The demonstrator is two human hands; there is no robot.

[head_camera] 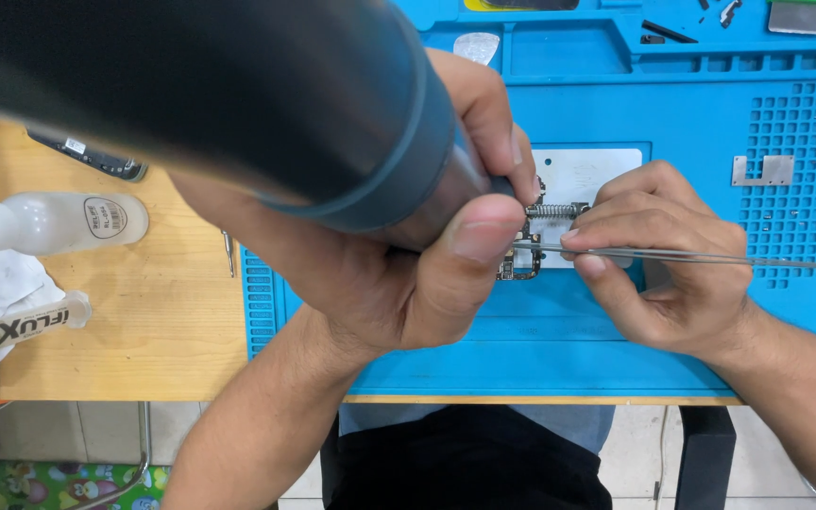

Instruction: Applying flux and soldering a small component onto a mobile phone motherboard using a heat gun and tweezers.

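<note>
Matt blue rubbery mat (616, 331), shiny metal tweezers (710, 257)

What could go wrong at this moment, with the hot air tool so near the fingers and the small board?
1. The hot air tool nozzle in the left hand sits almost against the right hand fingers; a burn seems possible.
2. The tweezers might slip and scratch the circuit board.
3. The board lies on a white pad on the blue mat; heat may mark them.

The left hand (408, 274) sits at frame centre, fingers curled tight in a grip, forearm rising from the lower left. The right hand (672, 255) lies centre-right, thumb and fingertips pinched, forearm entering from the lower right.
</note>
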